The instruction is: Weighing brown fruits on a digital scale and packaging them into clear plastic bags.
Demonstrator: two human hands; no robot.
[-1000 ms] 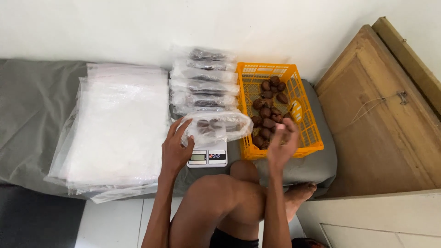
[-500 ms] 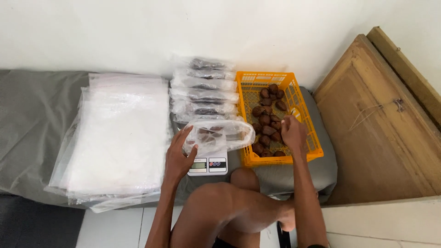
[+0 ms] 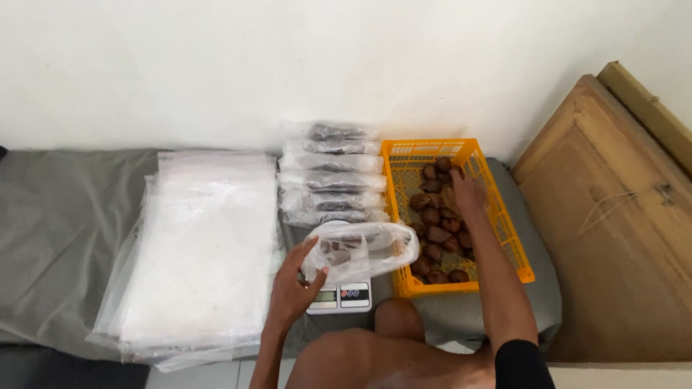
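Knee: the person's bent knee (image 3: 375, 346) fills the bottom centre of the frame, just below the scale.
Left hand: the left hand (image 3: 294, 284) sits low and centre-left, fingers (image 3: 308, 252) spread open against the near end of the clear bag (image 3: 360, 251), steadying it rather than gripping it.
Bag: it lies on the small white scale (image 3: 340, 297) at centre, mouth turned right toward the basket, a few brown pieces already inside.
Right hand: the right hand (image 3: 467, 194) reaches into the orange basket (image 3: 504, 223) right of centre, resting among the brown fruits (image 3: 436, 234); whether its fingers have closed on one I cannot tell.
Doing it well: I would keep the bag mouth wide and its weight square on the scale, and carry the fruit over one at a time so the reading stays honest.
Filled bags: a row of packed bags (image 3: 331, 176) runs up centre toward the wall.
Empty bags: a pile of empty bags (image 3: 202, 245) lies at left.
Surface: a grey mattress (image 3: 65, 216) on the floor.
Room: white wall (image 3: 288, 65) across the top; a wooden board (image 3: 627, 216) leans at right.
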